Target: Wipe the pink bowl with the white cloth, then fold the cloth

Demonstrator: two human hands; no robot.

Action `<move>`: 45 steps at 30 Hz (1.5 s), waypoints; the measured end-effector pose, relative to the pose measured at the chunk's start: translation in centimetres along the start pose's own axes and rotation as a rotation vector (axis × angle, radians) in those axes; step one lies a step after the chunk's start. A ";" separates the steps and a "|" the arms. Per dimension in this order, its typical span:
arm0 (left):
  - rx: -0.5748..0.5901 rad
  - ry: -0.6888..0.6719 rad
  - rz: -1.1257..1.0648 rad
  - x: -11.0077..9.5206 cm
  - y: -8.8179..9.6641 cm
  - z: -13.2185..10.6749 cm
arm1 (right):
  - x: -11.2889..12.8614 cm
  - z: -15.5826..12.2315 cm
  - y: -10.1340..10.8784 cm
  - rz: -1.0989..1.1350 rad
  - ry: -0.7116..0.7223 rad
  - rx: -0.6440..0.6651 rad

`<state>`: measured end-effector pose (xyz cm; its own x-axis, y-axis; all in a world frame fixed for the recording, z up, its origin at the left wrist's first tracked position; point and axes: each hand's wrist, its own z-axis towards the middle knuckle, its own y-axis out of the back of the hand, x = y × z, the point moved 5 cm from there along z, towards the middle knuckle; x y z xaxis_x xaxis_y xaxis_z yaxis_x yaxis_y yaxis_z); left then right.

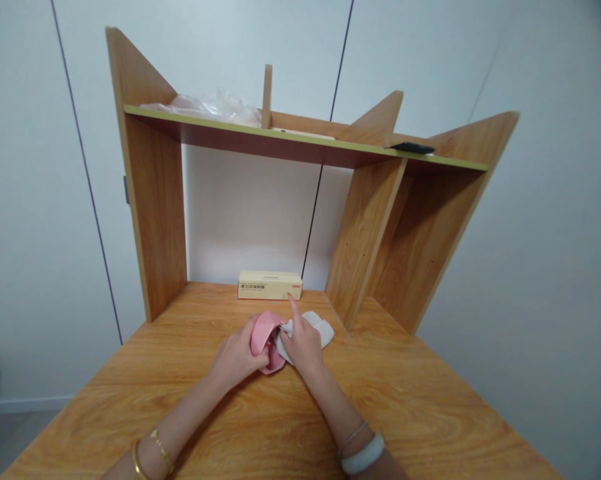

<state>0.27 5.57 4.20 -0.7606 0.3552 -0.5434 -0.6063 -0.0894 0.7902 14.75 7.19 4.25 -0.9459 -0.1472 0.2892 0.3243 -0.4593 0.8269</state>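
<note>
Tilted on its side, a pink bowl (266, 332) with angular sides is gripped by my left hand (239, 353), whose fingers and thumb close round its left edge. The bowl's opening faces right. My right hand (303, 341) pinches a pale grey cloth (321, 327) at the bowl's mouth, with the index finger stretched forward. Part of the cloth reaches into the opening, while the rest spreads out to the right behind the hand. The right fingertips inside the bowl are partly hidden.
Behind my hands stands a cream cling film box (269, 285) on the wooden desk (220, 427). A wooden shelf unit (158, 220) rises at the back. On its upper board lie a clear plastic bag (215, 108) and a flat black object (412, 148).
</note>
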 end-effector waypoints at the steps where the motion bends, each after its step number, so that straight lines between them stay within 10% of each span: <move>1: 0.001 -0.004 0.007 -0.1 0.1 0.0 | 0.0 0.0 0.0 0.000 0.004 0.011; 16: -0.117 -0.055 -0.456 1.6 -1.8 0.2 | -1.9 -0.3 -3.2 0.525 -0.192 0.022; 26: -0.059 0.049 -0.180 0.6 -0.9 -0.2 | -1.1 0.0 -1.3 0.048 -0.184 0.068; 45: -0.024 0.036 -0.010 0.6 0.5 0.0 | -0.8 -0.2 -1.9 0.127 -0.052 0.087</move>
<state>-0.47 5.76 4.34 -0.7620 0.3228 -0.5614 -0.6190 -0.1086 0.7778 14.88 7.97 2.37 -0.8961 -0.1525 0.4168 0.4430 -0.3624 0.8200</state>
